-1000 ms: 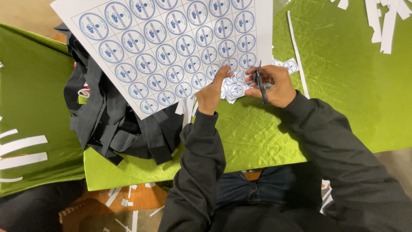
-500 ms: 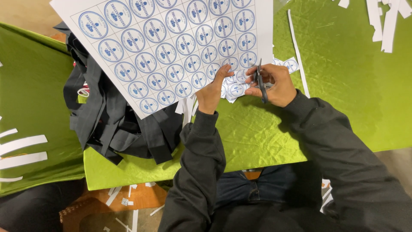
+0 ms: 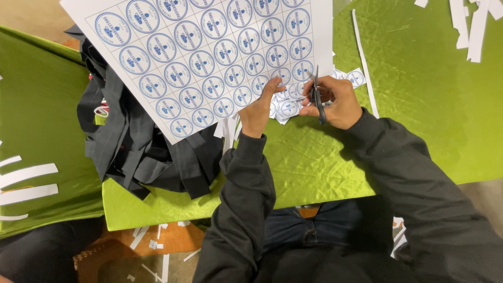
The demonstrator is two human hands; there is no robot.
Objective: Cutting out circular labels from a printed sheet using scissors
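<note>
L hand point(image 3: 258, 112) grips near edge of white sheet point(image 3: 209, 57) w/ blue round stickers; R hand point(image 3: 335, 102) holds dark scissors point(image 3: 316, 94) at sheet's right edge. Cut-out stickers point(image 3: 288, 107) lie between hands on green counter point(image 3: 419, 115). Dark cloth point(image 3: 141, 152) left; paper strips point(image 3: 471, 26) far right.

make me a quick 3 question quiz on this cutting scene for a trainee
1. True or false: the right hand holds the scissors.
2. What does the left hand grip?
A. the dark garment
B. the lower edge of the printed sheet
C. a loose paper strip
3. What colour is the cloth covering the table, and what lies on it just beneath the hands?

Key
1. True.
2. B.
3. Green; a small pile of cut-out round labels.
</note>
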